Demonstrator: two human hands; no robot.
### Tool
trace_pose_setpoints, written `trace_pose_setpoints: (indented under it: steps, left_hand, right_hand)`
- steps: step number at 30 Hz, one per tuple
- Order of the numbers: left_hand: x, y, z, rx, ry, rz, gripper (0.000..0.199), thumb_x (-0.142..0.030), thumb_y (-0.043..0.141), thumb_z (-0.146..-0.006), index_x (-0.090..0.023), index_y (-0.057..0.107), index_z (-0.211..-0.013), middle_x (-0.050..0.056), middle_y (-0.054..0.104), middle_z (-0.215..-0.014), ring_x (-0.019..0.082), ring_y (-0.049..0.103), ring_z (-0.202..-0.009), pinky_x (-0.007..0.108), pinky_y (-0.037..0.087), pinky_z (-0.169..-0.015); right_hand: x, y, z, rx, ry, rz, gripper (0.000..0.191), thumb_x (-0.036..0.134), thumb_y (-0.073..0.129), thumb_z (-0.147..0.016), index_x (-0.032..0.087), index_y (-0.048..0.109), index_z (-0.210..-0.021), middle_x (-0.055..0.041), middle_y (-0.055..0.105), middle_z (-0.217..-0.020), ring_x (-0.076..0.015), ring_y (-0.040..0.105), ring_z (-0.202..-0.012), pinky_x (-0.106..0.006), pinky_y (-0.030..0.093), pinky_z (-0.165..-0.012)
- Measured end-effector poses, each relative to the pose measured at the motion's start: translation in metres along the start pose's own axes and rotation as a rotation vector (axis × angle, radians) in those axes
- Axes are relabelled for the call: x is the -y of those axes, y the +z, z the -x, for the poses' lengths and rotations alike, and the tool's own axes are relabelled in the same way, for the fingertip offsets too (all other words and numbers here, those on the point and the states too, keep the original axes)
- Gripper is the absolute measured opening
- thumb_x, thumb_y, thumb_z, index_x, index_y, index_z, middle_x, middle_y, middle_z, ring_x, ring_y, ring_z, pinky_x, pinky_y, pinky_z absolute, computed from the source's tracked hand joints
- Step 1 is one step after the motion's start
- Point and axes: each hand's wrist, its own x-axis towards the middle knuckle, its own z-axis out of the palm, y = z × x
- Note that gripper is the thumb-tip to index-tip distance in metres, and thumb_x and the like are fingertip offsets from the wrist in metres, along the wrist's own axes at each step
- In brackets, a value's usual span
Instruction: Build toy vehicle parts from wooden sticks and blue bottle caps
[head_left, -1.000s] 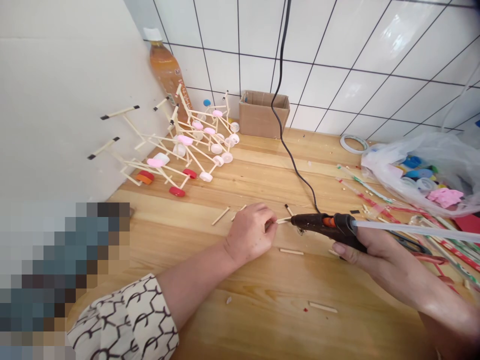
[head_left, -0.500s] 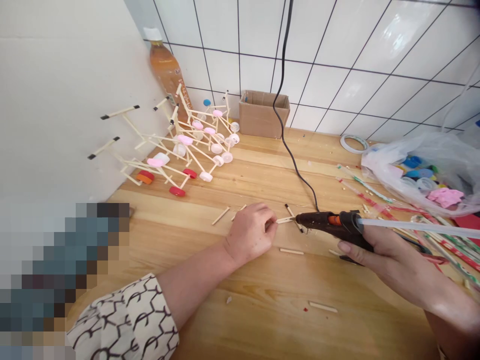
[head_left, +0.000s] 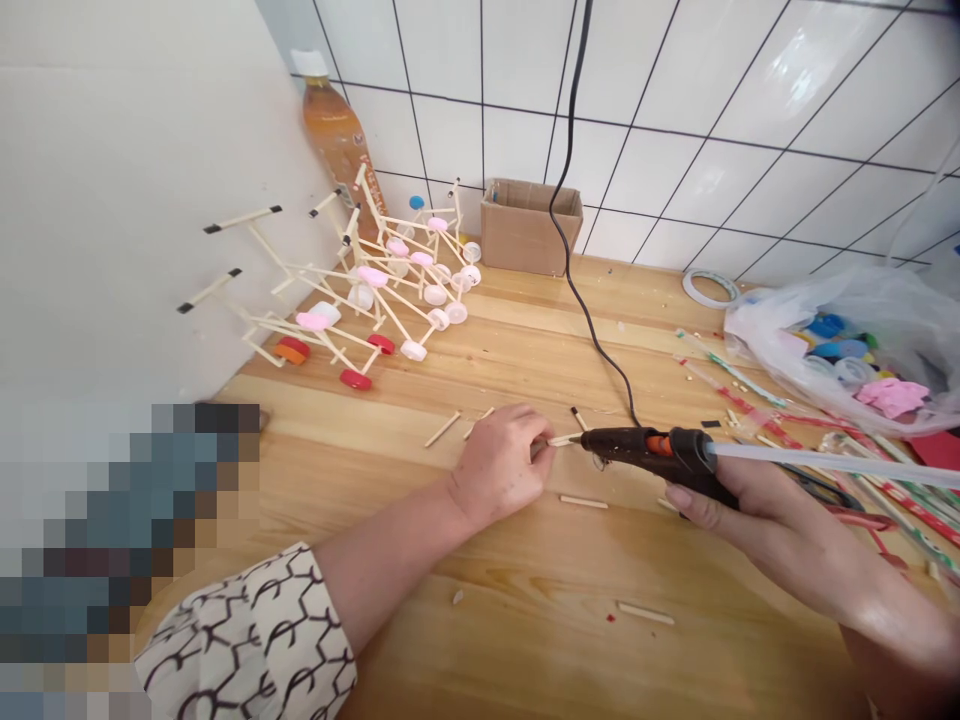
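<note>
My right hand point(head_left: 780, 535) grips a black hot glue gun point(head_left: 637, 452), with a long translucent glue stick point(head_left: 817, 460) sticking out of its back end. The gun's nozzle meets a thin pale wooden stick point(head_left: 562, 440). My left hand point(head_left: 504, 462) pinches that stick between its fingertips, and part of it is hidden by the fingers. Around the hands lie loose short sticks, one just below the gun point(head_left: 583, 502) and another nearer the front point(head_left: 645, 612). A black-tipped stick point(head_left: 577, 416) shows partly behind the nozzle.
Several small stick tricycles point(head_left: 371, 277) with bottle-cap wheels stand at the back left, by a tea bottle point(head_left: 337, 140). A cardboard box point(head_left: 531, 228) is against the tiles. A black cord point(head_left: 589, 310) runs to the gun. At right are a tape roll point(head_left: 710, 289), a bag of caps point(head_left: 780, 330) and straws.
The glue gun has moved slightly left, bringing its nozzle closer to my left fingertips along the stick. My left hand stays almost still, still pinching.
</note>
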Motion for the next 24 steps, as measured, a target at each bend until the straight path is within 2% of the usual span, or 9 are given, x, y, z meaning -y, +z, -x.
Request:
trace_pose_setpoints:
  steps: [13,17,24]
  left_hand:
    - [0.003,-0.002,0.002,0.009,-0.021,0.068,0.022,-0.005,0.059,-0.065,-0.015,0.062,-0.084,0.003,0.065,-0.075,0.015,0.059,-0.068,0.027,0.050,-0.066]
    - [0.003,-0.002,0.002,0.016,-0.025,0.080,0.024,-0.005,0.059,-0.065,-0.014,0.063,-0.087,0.003,0.064,-0.075,0.015,0.059,-0.068,0.028,0.050,-0.067]
    - [0.002,-0.004,0.001,0.033,-0.043,0.081,0.021,-0.007,0.060,-0.065,-0.015,0.063,-0.084,0.003,0.064,-0.074,0.015,0.059,-0.068,0.028,0.050,-0.066]
  right_hand:
    - [0.006,0.008,-0.004,0.054,0.001,-0.003,0.046,0.048,0.047,-0.087,0.026,0.053,-0.126,-0.0038,0.060,-0.126,-0.0282,0.054,-0.115,-0.041,0.043,-0.097]
    - [0.007,0.010,-0.005,0.052,-0.011,0.011,0.047,0.048,0.046,-0.088,0.024,0.052,-0.128,-0.0052,0.059,-0.127,-0.0287,0.052,-0.116,-0.042,0.041,-0.100]
    - [0.011,0.009,-0.005,0.027,-0.027,0.049,0.048,0.048,0.046,-0.087,0.024,0.053,-0.129,-0.0044,0.060,-0.126,-0.0287,0.055,-0.113,-0.039,0.045,-0.095]
